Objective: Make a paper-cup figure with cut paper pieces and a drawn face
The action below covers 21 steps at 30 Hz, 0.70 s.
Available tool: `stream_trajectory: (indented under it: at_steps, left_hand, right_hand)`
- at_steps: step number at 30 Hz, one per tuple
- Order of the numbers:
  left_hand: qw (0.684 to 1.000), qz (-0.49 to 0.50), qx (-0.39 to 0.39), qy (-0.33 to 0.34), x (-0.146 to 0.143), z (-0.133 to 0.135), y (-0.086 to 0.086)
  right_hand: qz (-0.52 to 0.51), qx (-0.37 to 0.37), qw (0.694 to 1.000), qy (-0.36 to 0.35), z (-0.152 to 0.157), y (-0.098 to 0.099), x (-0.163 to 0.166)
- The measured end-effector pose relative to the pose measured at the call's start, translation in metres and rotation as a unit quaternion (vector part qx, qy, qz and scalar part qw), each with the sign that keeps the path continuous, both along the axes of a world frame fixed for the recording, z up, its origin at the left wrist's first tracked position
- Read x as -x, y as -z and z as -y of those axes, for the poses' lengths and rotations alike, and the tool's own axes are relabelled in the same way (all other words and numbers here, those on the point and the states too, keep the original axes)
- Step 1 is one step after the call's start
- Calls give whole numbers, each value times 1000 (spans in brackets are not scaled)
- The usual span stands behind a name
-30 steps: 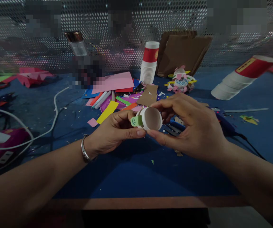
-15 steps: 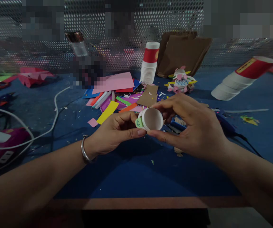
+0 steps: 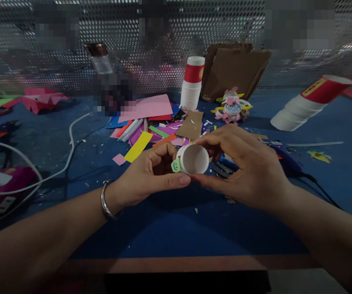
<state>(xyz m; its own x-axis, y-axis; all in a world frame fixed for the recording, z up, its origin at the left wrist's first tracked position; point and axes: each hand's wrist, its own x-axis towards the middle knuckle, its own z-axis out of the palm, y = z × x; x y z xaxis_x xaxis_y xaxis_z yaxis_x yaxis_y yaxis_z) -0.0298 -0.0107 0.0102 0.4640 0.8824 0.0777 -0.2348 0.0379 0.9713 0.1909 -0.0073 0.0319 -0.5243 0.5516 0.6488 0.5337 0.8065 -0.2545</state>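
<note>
Paper cup: We see a small white paper cup (image 3: 195, 159) held above the blue bench (image 3: 170, 241), its open mouth tilted toward us, a green paper tab (image 3: 176, 165) with a drawn smile at its left side.
Left grip: The person's left grip (image 3: 147, 173) pinches the cup from the left, thumb along the underside, fingers curled behind; a silver bracelet (image 3: 106, 200) circles the wrist.
Right grip: The right grip (image 3: 243, 163) pinches the cup from the other side, forefinger at the top, thumb below.
Paper scraps: Beyond the hands we find a yellow paper strip (image 3: 138, 147), a pink sheet (image 3: 147, 107) and a cardboard piece (image 3: 190, 125).
Cup stacks: One upright stack (image 3: 192, 83) stands behind the scraps; a leaning stack (image 3: 310, 104) tilts at right.
Glue gun: A blue glue gun (image 3: 286, 161), partly hidden, lies beside the right hand.
</note>
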Motion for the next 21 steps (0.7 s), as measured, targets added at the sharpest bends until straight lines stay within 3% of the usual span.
stream_trajectory:
  at_steps: [21]
  left_hand:
    - [994, 11, 53, -91, -10, 17, -3]
  right_hand:
    - [63, -73, 995, -9, 3, 12, 7]
